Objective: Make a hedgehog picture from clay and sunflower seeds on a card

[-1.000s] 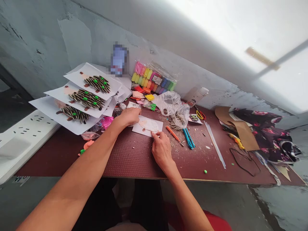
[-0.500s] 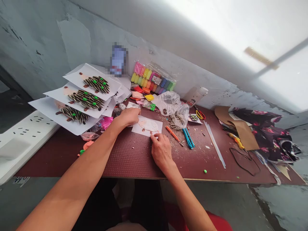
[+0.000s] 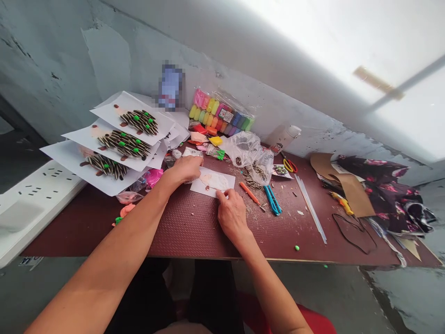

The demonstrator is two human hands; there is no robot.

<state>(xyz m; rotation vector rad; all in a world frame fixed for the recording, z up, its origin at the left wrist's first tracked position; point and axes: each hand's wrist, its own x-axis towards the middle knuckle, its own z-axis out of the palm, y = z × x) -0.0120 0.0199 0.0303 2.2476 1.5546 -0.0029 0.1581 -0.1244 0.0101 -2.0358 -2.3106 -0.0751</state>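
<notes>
A small white card [image 3: 198,187] lies on the table between my hands. It bears a pale hedgehog-like shape [image 3: 219,180], a peach part at its left end and small brown dabs [image 3: 207,188] along its lower edge. My left hand [image 3: 188,169] rests at the card's left edge, its fingertips mostly hidden by the back of the hand. My right hand [image 3: 232,211] is at the lower right edge with its fingers curled in. A fingertip covers the spot of one brown dab; whether anything is held there is hidden.
Sheets with seed-covered hedgehogs [image 3: 139,123] are stacked at left beside a power strip [image 3: 38,204]. Behind lies a pack of coloured clay [image 3: 222,113]. To the right are a plastic bag [image 3: 243,148], an orange-handled tool [image 3: 249,193], a blue cutter [image 3: 272,200], scissors [image 3: 289,164] and glue sticks [image 3: 311,208].
My right hand has shifted slightly up and left, and its fingertip now covers a brown dab that showed before. The left hand stays in place.
</notes>
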